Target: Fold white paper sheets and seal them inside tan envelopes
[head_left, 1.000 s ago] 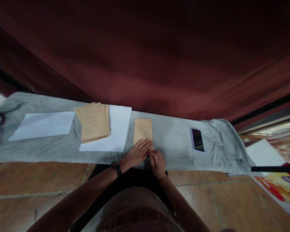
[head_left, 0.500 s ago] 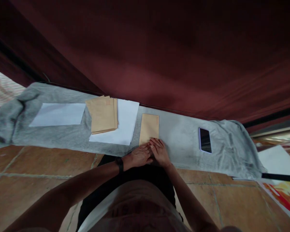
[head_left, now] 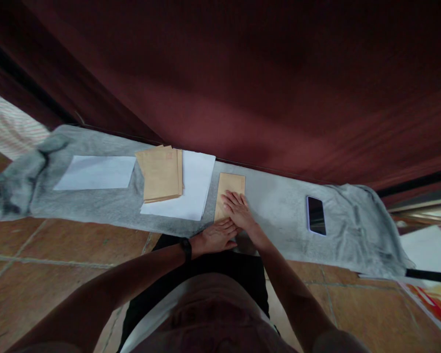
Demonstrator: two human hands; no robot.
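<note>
A brown paper envelope (head_left: 232, 181) lies flat on the grey cloth in front of me. My right hand (head_left: 238, 210) rests palm down on its middle, fingers stretched out. At the envelope's near end lies my left hand (head_left: 216, 236), flat and open, with a dark band on its wrist. Part of the envelope is hidden under both hands. To the left, a stack of brown envelopes (head_left: 163, 174) sits on top of white paper sheets (head_left: 197, 184).
Farther left, another white sheet (head_left: 95, 172) lies on the grey cloth (head_left: 279, 206). A phone (head_left: 316, 215) with a dark screen is on the right. Dark red fabric (head_left: 242, 98) hangs behind the narrow surface. Tiled floor (head_left: 73, 245) shows below, with printed paper (head_left: 435, 301) at the lower right.
My right hand has slid away from me, up onto the middle of the envelope. The left hand stays at the near end. The view has shifted slightly.
</note>
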